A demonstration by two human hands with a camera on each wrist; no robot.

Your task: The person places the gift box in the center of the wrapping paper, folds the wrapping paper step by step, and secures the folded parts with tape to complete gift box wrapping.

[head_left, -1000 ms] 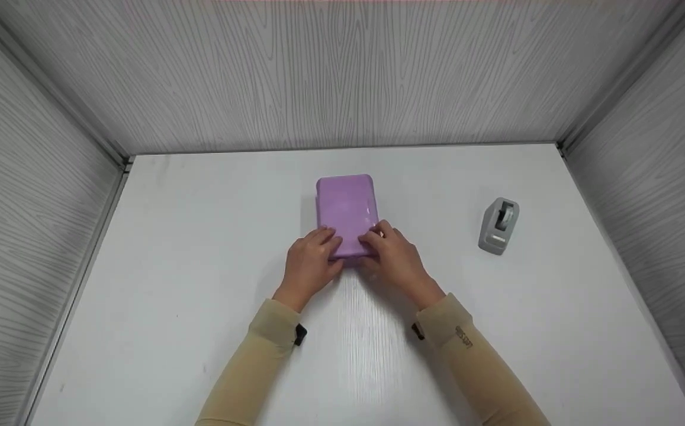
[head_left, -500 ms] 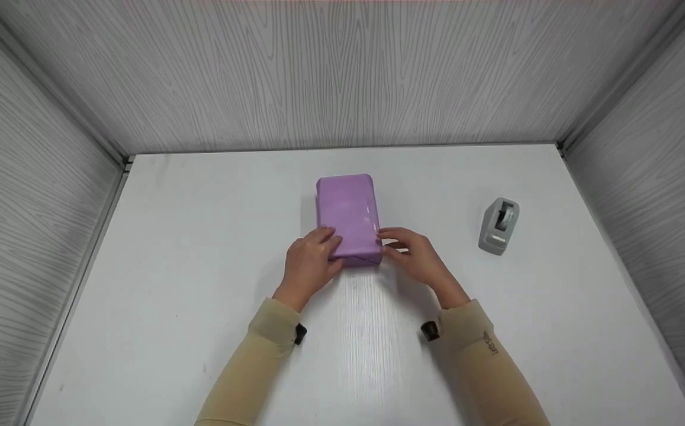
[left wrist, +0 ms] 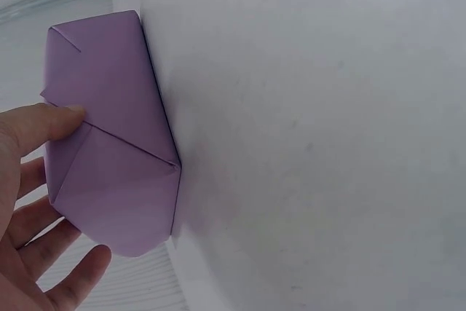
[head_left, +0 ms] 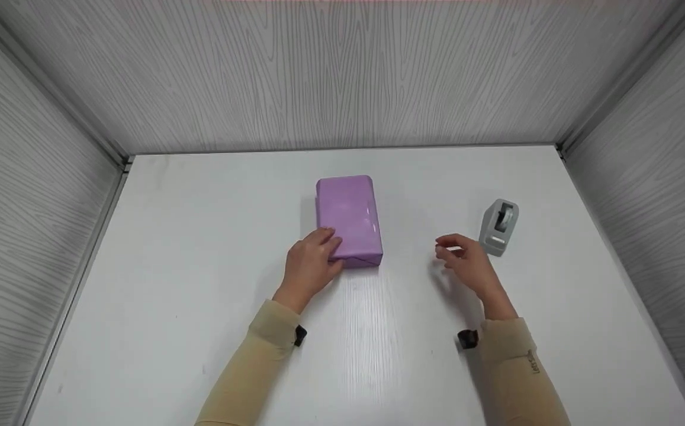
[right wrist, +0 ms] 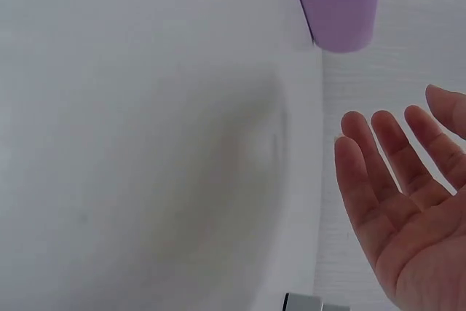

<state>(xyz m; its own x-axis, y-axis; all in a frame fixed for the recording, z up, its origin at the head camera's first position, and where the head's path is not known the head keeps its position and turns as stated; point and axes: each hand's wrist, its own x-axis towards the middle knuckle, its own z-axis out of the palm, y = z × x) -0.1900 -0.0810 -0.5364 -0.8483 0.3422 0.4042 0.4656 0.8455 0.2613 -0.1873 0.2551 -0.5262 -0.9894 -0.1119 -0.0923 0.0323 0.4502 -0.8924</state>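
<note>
A box wrapped in glossy purple paper (head_left: pixel 348 210) lies on the white table. My left hand (head_left: pixel 309 266) holds its near left corner, fingers over the top and side. In the left wrist view the thumb presses the folded paper flaps on the end of the wrapped box (left wrist: pixel 109 71), where slanting creases and a seam show. My right hand (head_left: pixel 469 266) is off to the right of the box, just left of a grey tape dispenser (head_left: pixel 496 231). In the right wrist view the fingers of the right hand (right wrist: pixel 408 216) are loosely bent and hold nothing.
Grey wood-grain panels (head_left: pixel 330 77) stand behind the table and at both sides. The white tabletop (head_left: pixel 200 236) spreads around the box. A dark wrist camera (head_left: pixel 468 339) sits at the right cuff.
My right hand has let go of the box's near end and moved right, toward the tape dispenser. The left hand and the box have stayed in place.
</note>
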